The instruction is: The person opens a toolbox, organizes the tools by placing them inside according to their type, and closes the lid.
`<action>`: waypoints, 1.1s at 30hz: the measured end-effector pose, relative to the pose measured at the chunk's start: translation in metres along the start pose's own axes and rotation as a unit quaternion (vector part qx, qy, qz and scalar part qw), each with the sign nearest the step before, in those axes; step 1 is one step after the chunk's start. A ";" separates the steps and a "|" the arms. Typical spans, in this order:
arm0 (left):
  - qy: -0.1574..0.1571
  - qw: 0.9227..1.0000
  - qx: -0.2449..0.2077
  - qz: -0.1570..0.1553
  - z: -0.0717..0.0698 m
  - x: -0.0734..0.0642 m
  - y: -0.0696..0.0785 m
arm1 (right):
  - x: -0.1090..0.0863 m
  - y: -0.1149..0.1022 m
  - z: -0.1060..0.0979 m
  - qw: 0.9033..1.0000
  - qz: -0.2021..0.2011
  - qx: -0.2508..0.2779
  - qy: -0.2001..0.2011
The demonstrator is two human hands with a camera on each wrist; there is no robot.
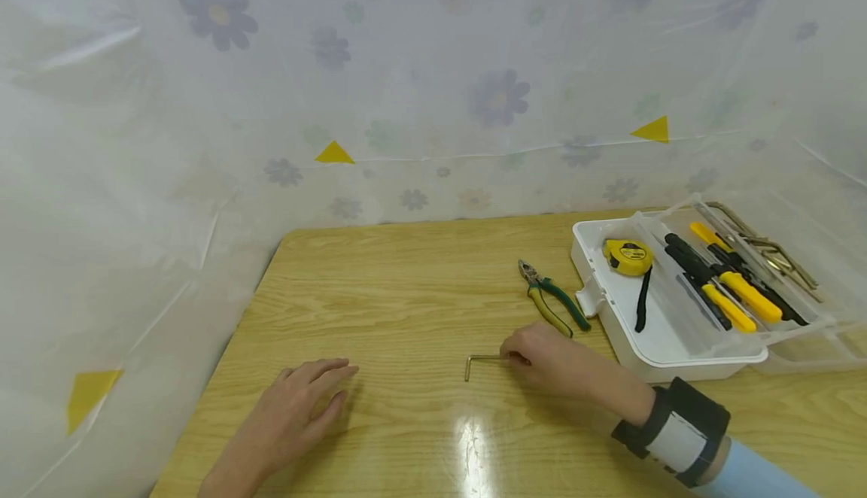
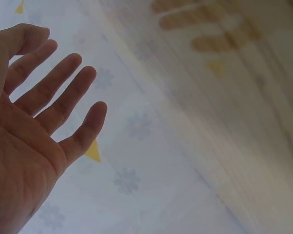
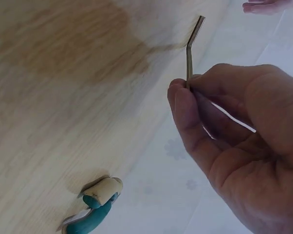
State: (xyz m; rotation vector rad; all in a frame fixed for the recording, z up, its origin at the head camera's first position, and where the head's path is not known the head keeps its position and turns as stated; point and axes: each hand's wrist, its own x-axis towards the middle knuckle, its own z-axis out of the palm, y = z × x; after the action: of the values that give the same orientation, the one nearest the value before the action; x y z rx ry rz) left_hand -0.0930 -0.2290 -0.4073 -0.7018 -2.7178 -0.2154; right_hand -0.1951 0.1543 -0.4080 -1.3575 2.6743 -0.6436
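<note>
Between thumb and forefinger, my right hand (image 1: 549, 359) pinches one end of a small L-shaped hex key (image 1: 484, 357), just over the table. Its bent short end points toward me in the head view; the right wrist view shows the hex key (image 3: 189, 61) rising from the fingertips of the right hand (image 3: 244, 126). My left hand (image 1: 291, 408) is held over the table's left part, fingers spread and holding nothing, as the left hand (image 2: 44, 117) also shows in its wrist view. Beyond the right hand lie pliers (image 1: 552, 299) with green and yellow handles.
At the right stands a white toolbox (image 1: 626, 332) with its clear lid folded open. A yellow tape measure (image 1: 628, 257) lies in the base; several yellow-and-black screwdrivers (image 1: 748, 295) and other hex keys (image 1: 795, 265) are in the lid side. Flowered plastic sheeting (image 1: 420, 92) hangs behind the wooden table (image 1: 379, 280).
</note>
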 end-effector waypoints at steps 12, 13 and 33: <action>0.016 1.000 0.000 0.013 -0.002 -0.001 0.001 | -0.009 -0.005 -0.001 0.993 -0.032 -0.035 0.111; 0.016 1.000 -0.001 0.012 -0.002 -0.001 0.001 | -0.010 -0.006 -0.001 0.992 -0.039 -0.032 0.120; 0.005 1.000 -0.006 0.016 -0.001 0.005 0.002 | -0.060 0.025 -0.016 0.957 -0.110 -0.046 0.264</action>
State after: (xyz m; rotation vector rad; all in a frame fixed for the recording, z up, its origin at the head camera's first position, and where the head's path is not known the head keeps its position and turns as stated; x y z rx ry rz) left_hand -0.0959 -0.2248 -0.4041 -0.7439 -2.6962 -0.2286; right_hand -0.1819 0.2199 -0.4106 -1.7346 3.0025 -1.0484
